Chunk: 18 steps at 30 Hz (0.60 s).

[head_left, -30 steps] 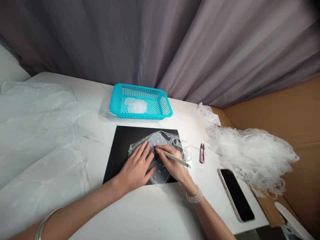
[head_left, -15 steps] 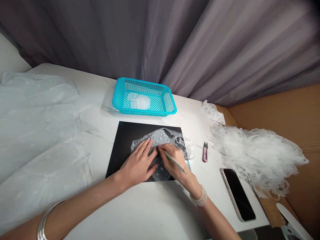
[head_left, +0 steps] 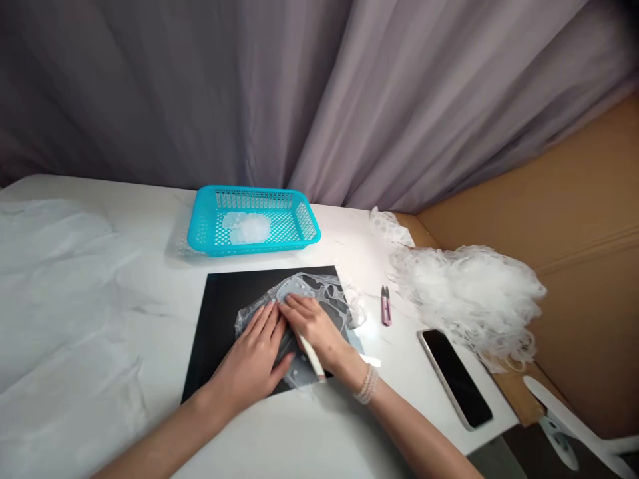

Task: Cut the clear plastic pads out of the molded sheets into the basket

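A black mat [head_left: 224, 319] lies on the white table [head_left: 299, 426]. On it rests a translucent plastic sheet [head_left: 319, 289] with cut-out holes. My left hand [head_left: 254, 352] lies flat on the sheet, fingers stretched out. Right beside it, my right hand [head_left: 314, 329] pinches a thin white pen-like tool [head_left: 312, 359], its tip hidden under the fingers at the sheet. A bead bracelet sits on my right wrist.
A turquoise basket [head_left: 304, 226] holding a few clear pieces stands behind the mat. Small pink snips [head_left: 385, 307], a dark phone [head_left: 454, 379] and a heap of white plastic scrap [head_left: 469, 299] lie to the right. Clear plastic sheets [head_left: 60, 313] cover the left. A curtain hangs behind.
The view has shifted, so everything sits further left. My right hand has turned; the tool now points down toward me instead of out to the right. My left hand stays flat on the sheet.
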Tool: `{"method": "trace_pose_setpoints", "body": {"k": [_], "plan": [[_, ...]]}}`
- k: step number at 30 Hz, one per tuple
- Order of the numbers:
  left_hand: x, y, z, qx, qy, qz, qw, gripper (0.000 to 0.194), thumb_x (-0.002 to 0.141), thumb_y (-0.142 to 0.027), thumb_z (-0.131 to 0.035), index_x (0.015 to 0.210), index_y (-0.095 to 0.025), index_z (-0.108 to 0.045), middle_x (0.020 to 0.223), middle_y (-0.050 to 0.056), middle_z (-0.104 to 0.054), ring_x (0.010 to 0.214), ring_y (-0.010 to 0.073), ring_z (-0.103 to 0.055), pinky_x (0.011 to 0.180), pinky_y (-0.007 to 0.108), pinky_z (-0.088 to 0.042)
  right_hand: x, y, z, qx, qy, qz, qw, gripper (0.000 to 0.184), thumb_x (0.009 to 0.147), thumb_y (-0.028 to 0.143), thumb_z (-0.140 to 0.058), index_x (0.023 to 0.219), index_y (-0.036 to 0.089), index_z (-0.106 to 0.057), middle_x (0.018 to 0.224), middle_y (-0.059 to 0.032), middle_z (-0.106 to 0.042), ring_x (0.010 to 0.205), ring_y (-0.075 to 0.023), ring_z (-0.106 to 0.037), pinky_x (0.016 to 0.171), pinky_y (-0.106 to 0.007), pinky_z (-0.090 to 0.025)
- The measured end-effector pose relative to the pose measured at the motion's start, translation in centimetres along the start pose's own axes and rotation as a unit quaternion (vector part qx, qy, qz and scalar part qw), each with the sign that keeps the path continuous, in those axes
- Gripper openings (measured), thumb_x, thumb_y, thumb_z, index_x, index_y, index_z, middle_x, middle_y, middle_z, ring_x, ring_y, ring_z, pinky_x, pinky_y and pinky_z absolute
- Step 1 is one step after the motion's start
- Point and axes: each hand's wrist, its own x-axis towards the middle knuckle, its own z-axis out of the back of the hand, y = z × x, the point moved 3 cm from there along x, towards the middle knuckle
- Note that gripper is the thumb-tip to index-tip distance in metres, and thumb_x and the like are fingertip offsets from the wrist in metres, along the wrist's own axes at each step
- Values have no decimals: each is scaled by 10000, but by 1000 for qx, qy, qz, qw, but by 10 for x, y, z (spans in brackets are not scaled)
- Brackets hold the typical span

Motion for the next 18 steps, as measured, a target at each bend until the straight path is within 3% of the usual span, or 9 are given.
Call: {"method": "trace_pose_setpoints", "body": {"k": [3, 5, 7, 9, 13, 15, 18], "plan": [[-2, 4, -5, 4, -23, -1, 1000, 570, 935, -415, -511, 1344, -22, -565, 1444, 243, -525, 1380, 363, -465, 1130, 482, -420, 5, 1, -3, 137, -16, -41, 990, 352, 917, 150, -598, 1266, 131, -641, 1259, -197, -677, 1245, -325, -588, 1069, -522, -469], [-3, 6, -6, 5, -33, -1, 999, 589, 937, -444, -519, 1369, -46, -554, 1470, 233, -500, 1381, 361, -463, 1125, 482, -425, 5, -16, 2, 288, -87, -119, 946, 267, 888, 174, -631, 1141, 176, -715, 1146, -135, -738, 1122, -285, -668, 1040, -474, -505], [-3, 7, -6, 8, -34, -4, 999, 617, 941, -460, -522, 1420, -72, -514, 1509, 217, -459, 1390, 353, -455, 1124, 477, -428, -5, -49, 19, 371, -170, -196, 892, 206, 907, 247, -600, 1051, 204, -741, 1042, -91, -766, 973, -241, -720, 947, -425, -566], [-3, 6, -4, 12, -25, -5, 1000, 634, 947, -463, -519, 1462, -97, -473, 1532, 197, -435, 1401, 342, -443, 1125, 468, -430, -25, -91, 45, 386, -243, -255, 853, 246, 928, 325, -551, 1038, 197, -730, 960, -84, -767, 851, -221, -733, 826, -403, -609], [-2, 5, -2, 17, -5, 1, 1000, 633, 945, -476, -521, 1453, -100, -492, 1513, 200, -459, 1383, 347, -467, 1104, 473, -456, -69, -159, 91, 443, -325, -328, 768, 195, 802, 376, -674, 889, 207, -717, 770, -62, -744, 721, -215, -733, 730, -379, -627], [2, 6, 3, -6, 12, 17, 1000, 607, 938, -462, -530, 1419, -91, -533, 1490, 209, -485, 1359, 357, -495, 1086, 487, -474, -80, -165, 96, 472, -339, -346, 737, 207, 751, 378, -726, 870, 209, -717, 770, -74, -750, 748, -230, -744, 772, -397, -628], [19, 6, 23, -110, 38, 79, 990, 503, 946, -425, -506, 1323, -114, -622, 1402, 182, -587, 1318, 349, -539, 1075, 512, -478, -75, -138, 89, 509, -348, -355, 703, 276, 772, 381, -741, 988, 210, -727, 897, -87, -776, 896, -243, -750, 919, -428, -590]]}}
